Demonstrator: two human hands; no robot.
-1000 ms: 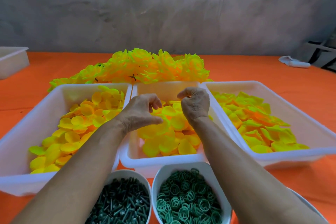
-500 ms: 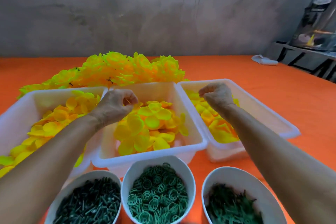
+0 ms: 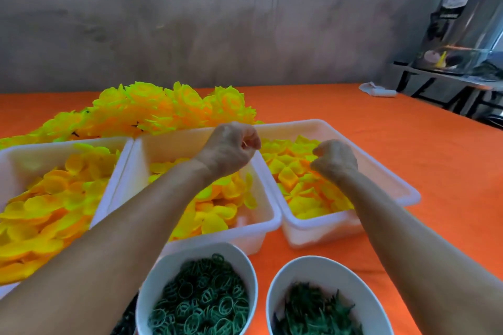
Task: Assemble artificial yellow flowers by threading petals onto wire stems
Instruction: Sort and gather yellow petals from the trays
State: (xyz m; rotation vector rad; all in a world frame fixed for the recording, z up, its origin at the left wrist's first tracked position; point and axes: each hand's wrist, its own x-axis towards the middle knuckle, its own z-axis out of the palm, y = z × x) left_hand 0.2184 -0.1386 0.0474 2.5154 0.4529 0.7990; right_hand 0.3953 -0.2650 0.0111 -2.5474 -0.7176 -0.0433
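Three white trays hold loose yellow petals: a left tray [image 3: 16,155], a middle tray [image 3: 168,141] and a right tray [image 3: 392,185]. My left hand [image 3: 231,149] hovers over the far edge of the middle tray, fingers curled, pinching a small thin pale piece [image 3: 245,143]. My right hand [image 3: 336,159] reaches down into the right tray, its curled fingers pinching at the pointed yellow petals [image 3: 288,174]; the fingertips are hidden. Finished yellow flowers [image 3: 168,109] lie piled behind the trays.
A white bowl of green rings [image 3: 201,296] and a white bowl of dark green leafy pieces [image 3: 315,313] stand near me on the orange tablecloth [image 3: 408,130]. A third bowl's dark pieces [image 3: 126,322] peek out under my left arm. A white cloth [image 3: 377,90] lies far right.
My view has swung right. My left hand moved from the middle tray's left side to its far right edge. My right hand dropped lower into the right tray's petals.
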